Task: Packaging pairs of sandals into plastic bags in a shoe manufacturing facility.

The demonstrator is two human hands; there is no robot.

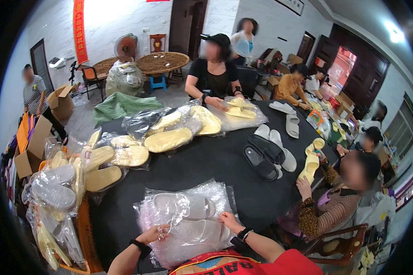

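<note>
A pair of light grey slide slippers (201,229) lies in front of me on a stack of clear plastic bags (222,195), one slipper above the other. Clear film covers the pair, so they appear to be inside a bag. At the near left side my left hand (157,233) has its fingers closed on the bag's edge, with something shiny on a finger. My right hand (231,222) pinches the bag at the right, beside the lower slipper's toe. Dark bands circle both my wrists.
Bagged yellow slippers (168,140) and grey slippers (55,195) pile up along the left and far side of the black table (192,162). Loose black slippers (260,162) and light grey ones lie right of centre. Co-workers handle slippers opposite and at the right.
</note>
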